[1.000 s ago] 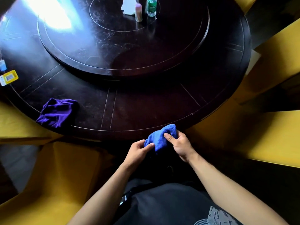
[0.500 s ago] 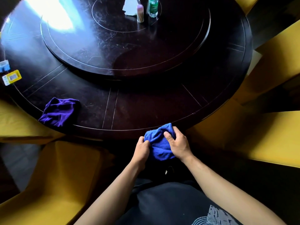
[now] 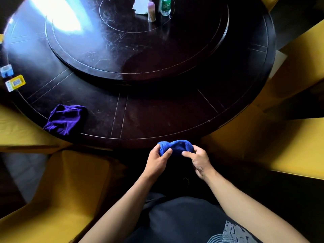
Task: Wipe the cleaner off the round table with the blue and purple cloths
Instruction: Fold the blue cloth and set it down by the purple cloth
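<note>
Near edge: both hands, left hand [image 3: 156, 160] and right hand [image 3: 198, 159], grip one blue cloth [image 3: 176, 146] off the surface [image 3: 157, 116].
Left rim: one purple cloth [image 3: 65, 120].

Wearing a dark top [image 3: 180, 220] with a grey-white printed graphic [image 3: 228, 234]; forearms [image 3: 121, 207] showing bare, sleeveless.

Left hand [image 3: 156, 160] and right hand [image 3: 198, 159] close together, fingers [image 3: 186, 152] curled, pinching blue cloth [image 3: 176, 146].
</note>
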`<state>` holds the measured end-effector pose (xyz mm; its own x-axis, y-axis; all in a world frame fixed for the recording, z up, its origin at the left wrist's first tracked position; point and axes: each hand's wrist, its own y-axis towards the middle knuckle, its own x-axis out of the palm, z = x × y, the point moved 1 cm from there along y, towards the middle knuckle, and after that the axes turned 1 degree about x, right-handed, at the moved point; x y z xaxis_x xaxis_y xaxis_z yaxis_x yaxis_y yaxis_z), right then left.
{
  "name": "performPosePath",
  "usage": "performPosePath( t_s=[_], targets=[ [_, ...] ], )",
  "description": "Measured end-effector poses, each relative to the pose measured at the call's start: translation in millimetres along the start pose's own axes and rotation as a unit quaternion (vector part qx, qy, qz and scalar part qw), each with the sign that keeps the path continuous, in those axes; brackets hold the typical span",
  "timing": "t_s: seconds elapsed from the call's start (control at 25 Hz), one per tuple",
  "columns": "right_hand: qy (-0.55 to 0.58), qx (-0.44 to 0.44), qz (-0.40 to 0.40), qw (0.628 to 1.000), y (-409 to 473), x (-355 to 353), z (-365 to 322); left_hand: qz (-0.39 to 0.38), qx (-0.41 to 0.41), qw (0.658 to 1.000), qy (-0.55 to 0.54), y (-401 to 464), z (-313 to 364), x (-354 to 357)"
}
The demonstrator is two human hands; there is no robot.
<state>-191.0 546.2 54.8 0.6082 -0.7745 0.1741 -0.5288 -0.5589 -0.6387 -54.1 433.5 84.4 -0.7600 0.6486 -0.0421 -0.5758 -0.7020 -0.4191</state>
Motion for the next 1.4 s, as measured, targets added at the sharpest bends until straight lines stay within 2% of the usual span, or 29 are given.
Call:
performPosePath(
  t_s=[0.12, 0.24, 0.4, 0.48, 0.72, 0.96, 1.2, 1.4],
  targets=[
    [0.017, 0.022, -0.008, 1.0, -2.6, -1.3, -1.4, 0.014, -0.003, 1.0, 0.003, -1.2, 1.2, -0.3],
    [0.064, 0.073, -0.016, 0.995, -2.9, 0.0, -3.6, 0.023, -0.054, 0.995, -0.076, -0.8, 4.7, 3.5],
    [0.108, 0.183, -0.092, 0.973, -8.3, 4.7, -9.5, -0.002, -0.121, 0.971, -0.207, -2.7, 15.1, 7.1],
    [0.108, 0.203, -0.142, 0.963, -12.8, 7.7, -13.2, -0.022, -0.137, 0.965, -0.221, -3.2, 14.7, 5.5],
    [0.06, 0.148, -0.202, 0.966, -13.0, -0.4, -32.6, -0.021, -0.15, 0.975, -0.161, -1.8, 7.2, -9.2],
    [-0.07, 0.077, -0.181, 0.978, -2.5, -5.9, -43.3, -0.004, -0.145, 0.98, -0.137, -3.6, 1.0, -11.4],
    [-0.1, 0.076, -0.212, 0.969, 8.1, 9.9, -50.1, 0.003, -0.152, 0.976, -0.157, -6.1, 7.2, -26.1],
    [-0.137, 0.082, -0.241, 0.957, 20.3, 49.5, -47.8, 0.029, -0.156, 0.968, -0.194, -9.3, 0.0, -59.4]
  ],
)
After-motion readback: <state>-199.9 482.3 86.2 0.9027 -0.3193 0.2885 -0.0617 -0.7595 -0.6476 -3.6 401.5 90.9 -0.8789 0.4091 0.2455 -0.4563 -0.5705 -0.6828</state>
